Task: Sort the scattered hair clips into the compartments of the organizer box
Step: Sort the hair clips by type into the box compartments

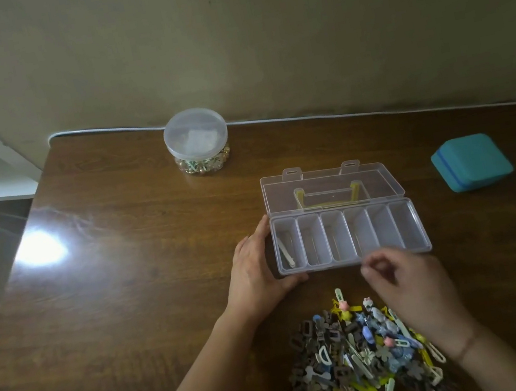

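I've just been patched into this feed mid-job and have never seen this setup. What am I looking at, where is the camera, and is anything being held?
There is no machine: a person works with bare hands, filmed by one camera on their head, looking down at a wooden table. The left hand steadies the left end of a clear organizer box, lid open; one pale clip lies in its leftmost compartment. The right hand is blurred above the pile of hair clips; I cannot tell whether it holds one. Behind stand a lidded round jar and a teal case.
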Action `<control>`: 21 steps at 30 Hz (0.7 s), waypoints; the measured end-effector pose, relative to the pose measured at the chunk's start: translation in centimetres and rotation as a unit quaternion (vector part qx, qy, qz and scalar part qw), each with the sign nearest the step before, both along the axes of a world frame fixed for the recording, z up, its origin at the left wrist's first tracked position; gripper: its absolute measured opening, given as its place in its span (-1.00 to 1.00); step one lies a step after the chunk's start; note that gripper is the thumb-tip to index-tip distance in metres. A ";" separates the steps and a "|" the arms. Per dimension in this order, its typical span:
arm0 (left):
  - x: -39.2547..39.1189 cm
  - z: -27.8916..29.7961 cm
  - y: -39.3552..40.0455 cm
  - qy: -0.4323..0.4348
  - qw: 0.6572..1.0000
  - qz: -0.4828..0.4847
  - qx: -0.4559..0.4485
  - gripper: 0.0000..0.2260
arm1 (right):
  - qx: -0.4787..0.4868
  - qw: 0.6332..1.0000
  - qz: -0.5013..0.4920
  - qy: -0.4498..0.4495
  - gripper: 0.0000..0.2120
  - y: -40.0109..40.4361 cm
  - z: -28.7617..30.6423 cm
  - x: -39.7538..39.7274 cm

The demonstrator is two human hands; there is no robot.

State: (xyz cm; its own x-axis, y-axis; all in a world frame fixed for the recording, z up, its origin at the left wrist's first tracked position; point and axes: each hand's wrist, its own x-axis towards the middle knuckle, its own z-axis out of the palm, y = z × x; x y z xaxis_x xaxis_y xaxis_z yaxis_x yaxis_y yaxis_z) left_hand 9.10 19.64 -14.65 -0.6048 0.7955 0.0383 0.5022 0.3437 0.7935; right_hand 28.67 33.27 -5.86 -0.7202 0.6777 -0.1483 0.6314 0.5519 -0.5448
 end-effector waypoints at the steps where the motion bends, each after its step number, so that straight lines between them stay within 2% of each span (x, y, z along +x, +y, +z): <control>1: 0.1 0.0 0.0 0.002 1.000 -0.001 0.001 0.00 | 0.000 0.999 0.003 -0.045 -0.88 -0.6 -0.6 0.9; 3: 0.1 -0.2 0.0 0.007 1.000 -0.004 0.001 0.01 | 0.006 0.995 0.012 -0.101 -0.90 -1.9 -1.7 1.3; 5: 0.1 -0.3 0.0 0.016 1.000 -0.006 0.004 0.01 | 0.021 0.991 0.014 -0.131 -0.80 -3.0 -2.8 0.5; 7: 0.1 -0.4 0.0 0.021 1.000 -0.012 0.008 0.03 | 0.048 0.987 0.016 -0.153 -0.74 -3.7 -3.8 -0.8; 10: 0.2 -0.2 0.0 0.022 1.000 -0.018 0.012 0.10 | 0.076 0.984 0.022 -0.159 -0.79 -4.3 -4.4 -1.9; 16: 0.2 0.0 -0.1 0.024 0.999 -0.019 0.011 0.09 | 0.036 0.994 -0.008 -0.105 -0.89 -3.3 -3.5 -1.0; 18: 0.2 0.0 -0.1 0.021 1.000 -0.019 0.010 0.09 | -0.019 0.997 -0.039 -0.061 -0.88 -3.0 -2.5 -0.4; 21: 0.3 -0.1 -0.1 0.021 1.000 -0.020 0.006 0.08 | -0.154 0.980 -0.102 0.076 -0.82 -2.6 -0.2 -0.6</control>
State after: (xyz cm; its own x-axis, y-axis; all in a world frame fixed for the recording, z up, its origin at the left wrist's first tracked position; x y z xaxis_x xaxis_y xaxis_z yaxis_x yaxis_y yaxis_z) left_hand 9.37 19.52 -14.75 -0.5707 0.8178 0.0736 0.5487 0.3131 0.7752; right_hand 28.03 30.69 -6.03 -0.6044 0.7499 -0.2688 0.6094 0.2179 -0.7624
